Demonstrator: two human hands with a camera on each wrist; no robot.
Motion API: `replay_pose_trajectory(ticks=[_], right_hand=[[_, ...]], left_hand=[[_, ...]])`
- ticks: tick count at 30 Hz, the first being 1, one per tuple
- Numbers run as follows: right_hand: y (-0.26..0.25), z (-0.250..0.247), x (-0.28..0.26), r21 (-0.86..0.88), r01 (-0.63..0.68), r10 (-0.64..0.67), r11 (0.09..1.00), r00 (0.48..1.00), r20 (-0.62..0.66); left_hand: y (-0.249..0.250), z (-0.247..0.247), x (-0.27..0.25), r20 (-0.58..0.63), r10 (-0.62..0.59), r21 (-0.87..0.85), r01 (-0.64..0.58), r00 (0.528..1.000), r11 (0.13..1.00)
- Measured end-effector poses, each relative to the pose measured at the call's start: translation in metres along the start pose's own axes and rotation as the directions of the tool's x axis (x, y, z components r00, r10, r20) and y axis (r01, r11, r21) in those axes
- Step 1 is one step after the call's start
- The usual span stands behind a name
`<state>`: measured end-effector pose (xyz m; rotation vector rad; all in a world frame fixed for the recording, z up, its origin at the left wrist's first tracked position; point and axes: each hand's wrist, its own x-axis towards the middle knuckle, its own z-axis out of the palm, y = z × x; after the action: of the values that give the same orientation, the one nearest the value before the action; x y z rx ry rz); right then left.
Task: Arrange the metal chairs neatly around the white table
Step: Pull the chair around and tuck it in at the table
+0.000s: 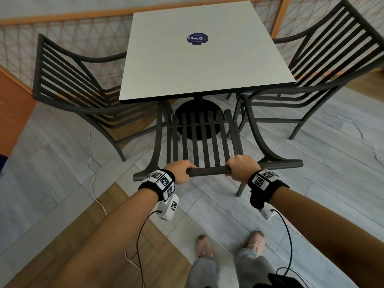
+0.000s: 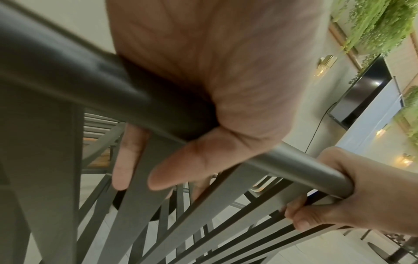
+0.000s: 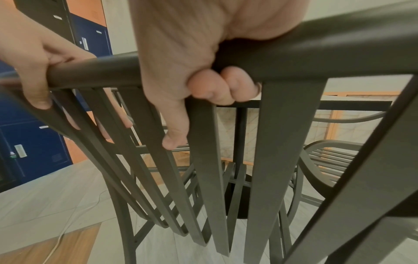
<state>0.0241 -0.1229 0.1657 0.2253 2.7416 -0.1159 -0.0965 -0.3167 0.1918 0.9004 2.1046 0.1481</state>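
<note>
Three metal chairs are standing around the white table (image 1: 204,57): the near chair (image 1: 204,140) is sitting at the table's front edge with its seat slats partly under the top, while the left chair (image 1: 68,84) and the right chair (image 1: 324,65) are flanking the table's sides. Both the left hand (image 1: 181,170) and the right hand (image 1: 242,167) are gripping the near chair's top rail (image 1: 274,164), fingers (image 3: 212,89) curling round the tube. Being rigid steel, it is probably heavy and scrape-prone, so that rail is likely offering the surest hold.
</note>
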Motion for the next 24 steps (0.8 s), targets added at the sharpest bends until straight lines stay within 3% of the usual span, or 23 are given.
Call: replay_pose_trajectory(ticks=[9,14,18,24], right_hand=[[0.007,-0.013,0.013,-0.031,-0.015,0.015,0.999,1.0,0.012],[0.006,-0.019,0.005,0.062,0.018,-0.021,0.998,0.999,0.05],[-0.007,-0.035,0.001,0.116,0.147,-0.148,0.982,0.989,0.008],[-0.077,-0.085,0.041,0.196,0.358,-0.36,0.913,0.933,-0.024]], left_hand=[[0.005,-0.006,0.01,-0.09,-0.037,0.024,0.039,0.995,0.999],[0.004,-0.004,-0.007,-0.205,-0.062,-0.025,0.059,0.977,0.998],[-0.027,-0.009,-0.025,-0.221,-0.066,-0.195,0.023,0.973,0.98],[-0.112,-0.03,-0.056,-0.225,-0.08,-0.312,0.006,0.971,0.95]])
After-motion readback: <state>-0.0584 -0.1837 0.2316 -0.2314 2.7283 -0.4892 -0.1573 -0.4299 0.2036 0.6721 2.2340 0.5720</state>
